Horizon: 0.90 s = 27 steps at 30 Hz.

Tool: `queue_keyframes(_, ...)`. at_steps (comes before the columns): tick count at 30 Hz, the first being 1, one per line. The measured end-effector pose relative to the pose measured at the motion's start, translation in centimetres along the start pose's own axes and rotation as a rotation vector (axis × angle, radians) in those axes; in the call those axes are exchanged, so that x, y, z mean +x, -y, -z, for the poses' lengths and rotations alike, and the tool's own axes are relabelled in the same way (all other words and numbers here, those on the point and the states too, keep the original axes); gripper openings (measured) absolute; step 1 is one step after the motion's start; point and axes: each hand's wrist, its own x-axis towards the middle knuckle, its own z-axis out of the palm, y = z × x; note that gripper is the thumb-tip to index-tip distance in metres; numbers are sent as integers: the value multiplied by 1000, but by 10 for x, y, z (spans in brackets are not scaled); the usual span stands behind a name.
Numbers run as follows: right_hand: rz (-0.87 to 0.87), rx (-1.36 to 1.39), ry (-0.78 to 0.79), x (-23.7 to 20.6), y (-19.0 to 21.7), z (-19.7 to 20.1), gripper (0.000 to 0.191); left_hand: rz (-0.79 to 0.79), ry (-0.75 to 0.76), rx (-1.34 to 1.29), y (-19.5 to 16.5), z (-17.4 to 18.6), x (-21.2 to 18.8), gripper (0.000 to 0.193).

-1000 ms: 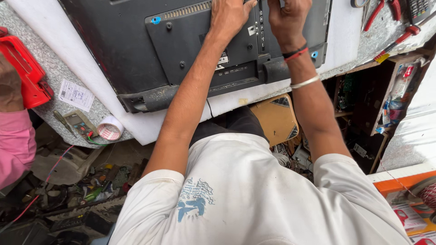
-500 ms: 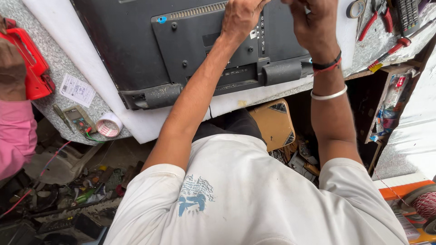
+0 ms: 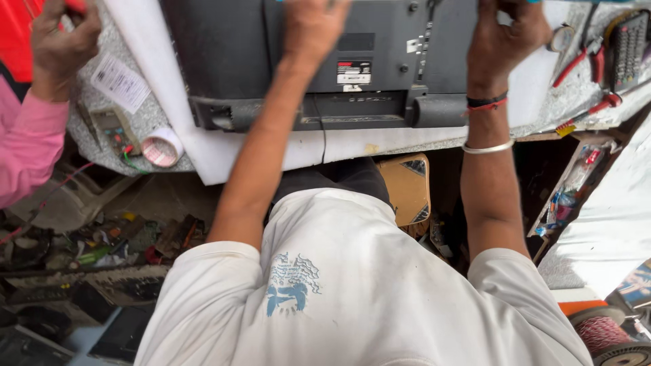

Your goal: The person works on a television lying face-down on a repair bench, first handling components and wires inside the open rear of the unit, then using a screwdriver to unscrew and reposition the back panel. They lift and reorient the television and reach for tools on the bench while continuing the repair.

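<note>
Both hands on the back of a flat-screen television lying face down on the desk.

The television rests screen-down on a white foam sheet over the speckled desk, its dark rear cover and lower port strip facing up. The left hand lies flat and open on the cover; the right hand curls closed at the upper edge, though what it grips I cannot tell. To work this well, I judge pressure should stay even and on the plastic shell, keeping the panel cushioned by the foam. Red-handled pliers lie right; a tape roll left, near another person's hand.
</note>
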Motion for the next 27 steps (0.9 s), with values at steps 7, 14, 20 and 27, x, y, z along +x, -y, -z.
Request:
queue_keyframes(7, -22, 199, -12, 21, 60, -9, 10, -64, -114, -67, 97, 83, -19, 29)
queue_keyframes(14, -159, 399, 115, 11, 114, -92, 18, 111, 46, -246, 116, 72, -10, 26)
queue_keyframes(20, -24, 238, 326, 7, 139, -143, 14, 86, 109, -233, 118, 78, 1, 28)
queue_keyframes(27, 69, 211, 450, 11, 154, -161, 15, 34, 111, -186, 118, 78, 4, 33)
